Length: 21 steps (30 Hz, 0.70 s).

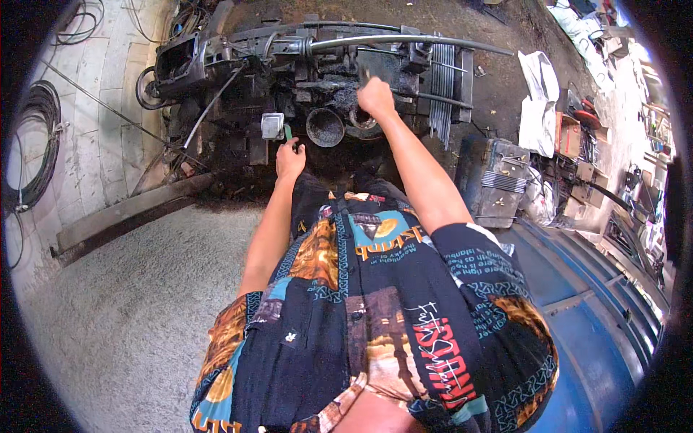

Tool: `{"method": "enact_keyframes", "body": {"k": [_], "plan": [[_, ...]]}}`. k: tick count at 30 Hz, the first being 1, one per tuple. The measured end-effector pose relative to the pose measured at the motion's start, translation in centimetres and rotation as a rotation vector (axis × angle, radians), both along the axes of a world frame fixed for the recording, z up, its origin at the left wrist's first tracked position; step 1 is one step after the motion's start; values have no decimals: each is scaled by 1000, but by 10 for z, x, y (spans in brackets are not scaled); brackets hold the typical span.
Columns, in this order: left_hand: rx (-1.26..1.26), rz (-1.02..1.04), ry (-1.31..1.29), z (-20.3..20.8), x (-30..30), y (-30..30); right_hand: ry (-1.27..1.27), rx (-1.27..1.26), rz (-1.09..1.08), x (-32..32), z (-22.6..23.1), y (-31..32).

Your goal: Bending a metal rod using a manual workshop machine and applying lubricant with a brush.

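Note:
A long, dark, greasy machine [339,79] with bars and metal housings stretches across the far side. My left hand [290,160] is at its near edge, fingers bent around a small green piece [288,133] whose kind I cannot make out. Just beyond it stands a pale grey box [273,125]. My right hand [377,99] is closed over the middle of the machine. Something dark and blurred [372,71] shows past its knuckles. Between the hands sits a round metal cup [325,128] with grey bits in it; a second round opening [363,117] lies below my right hand.
A bundle of thin metal rods [442,94] lies at the machine's right end. Further right are a metal case [491,177], a white sack [538,97] and blue metal panels [577,317]. Coiled cable [40,137] hangs on the left wall, above a low ledge [130,209].

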<state>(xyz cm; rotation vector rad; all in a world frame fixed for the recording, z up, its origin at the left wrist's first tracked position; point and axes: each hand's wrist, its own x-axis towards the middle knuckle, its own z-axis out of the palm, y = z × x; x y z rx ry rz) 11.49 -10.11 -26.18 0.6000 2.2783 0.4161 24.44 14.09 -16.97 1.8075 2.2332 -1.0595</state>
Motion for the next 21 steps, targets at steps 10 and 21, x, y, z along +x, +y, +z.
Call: {"method": "enact_keyframes", "body": {"k": [10, 21], "plan": [[112, -19, 91, -18, -1, -11, 91, 24, -135, 20, -14, -50], [13, 34, 15, -5, 0, -4, 40, -57, -124, 27, -12, -50]]}}
